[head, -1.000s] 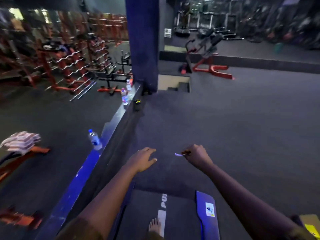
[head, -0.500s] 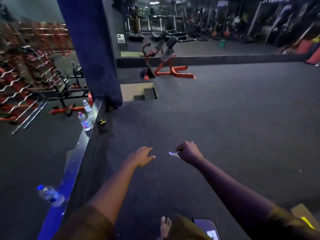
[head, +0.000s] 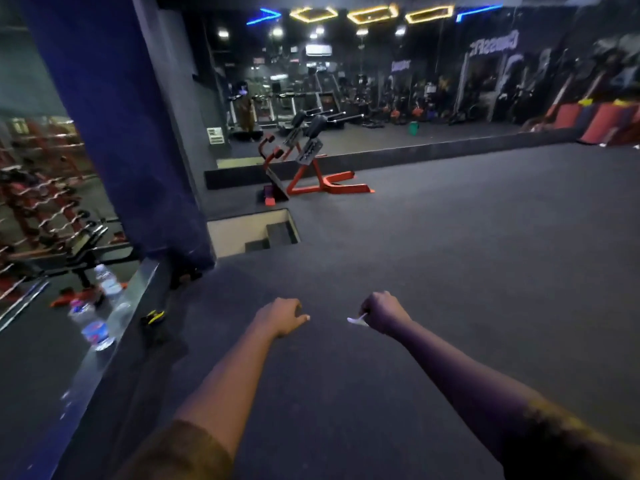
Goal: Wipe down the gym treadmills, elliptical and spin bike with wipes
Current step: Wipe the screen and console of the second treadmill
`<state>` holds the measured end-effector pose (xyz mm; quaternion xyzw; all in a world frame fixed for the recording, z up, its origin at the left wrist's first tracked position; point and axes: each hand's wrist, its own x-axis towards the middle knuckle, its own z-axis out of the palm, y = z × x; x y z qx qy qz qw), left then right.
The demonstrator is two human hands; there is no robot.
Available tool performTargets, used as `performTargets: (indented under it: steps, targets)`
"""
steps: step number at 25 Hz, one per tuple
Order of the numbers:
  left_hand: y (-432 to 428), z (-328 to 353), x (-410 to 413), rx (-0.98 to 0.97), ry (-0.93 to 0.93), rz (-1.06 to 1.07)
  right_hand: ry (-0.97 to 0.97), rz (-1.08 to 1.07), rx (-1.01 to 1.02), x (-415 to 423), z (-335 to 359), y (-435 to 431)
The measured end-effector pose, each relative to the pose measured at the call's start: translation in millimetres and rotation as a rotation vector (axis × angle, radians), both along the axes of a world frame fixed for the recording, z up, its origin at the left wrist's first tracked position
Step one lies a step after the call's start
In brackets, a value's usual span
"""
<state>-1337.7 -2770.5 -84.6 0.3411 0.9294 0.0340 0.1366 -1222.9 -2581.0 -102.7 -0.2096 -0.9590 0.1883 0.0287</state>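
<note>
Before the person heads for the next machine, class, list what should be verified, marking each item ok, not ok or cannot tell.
1. Wipe in hand: the right hand pinches a white wipe. Ok.
2. Left hand free: it holds nothing. Ok.
3. Wipe damp and clean: too small to judge. Cannot tell.
4. Machine within reach: only floor lies near the hands; treadmills show far off. Not ok.
5. Stair opening ahead on the left: no rail shows. Not ok, keep right.
6. Bottles stand on the left ledge, off the path. Ok.
</note>
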Motion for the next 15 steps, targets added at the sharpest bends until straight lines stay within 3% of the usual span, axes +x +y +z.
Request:
performTargets:
  steps: [4, 15]
  targets:
    - [104, -2, -62, -0.024, -0.003, -0.133, 0.009, -0.160, -0.009, -35, -2, 91]
    - [425, 26, -131, -0.048, -0.045, -0.537, -0.011, -0.557, -0.032, -56, 29, 340]
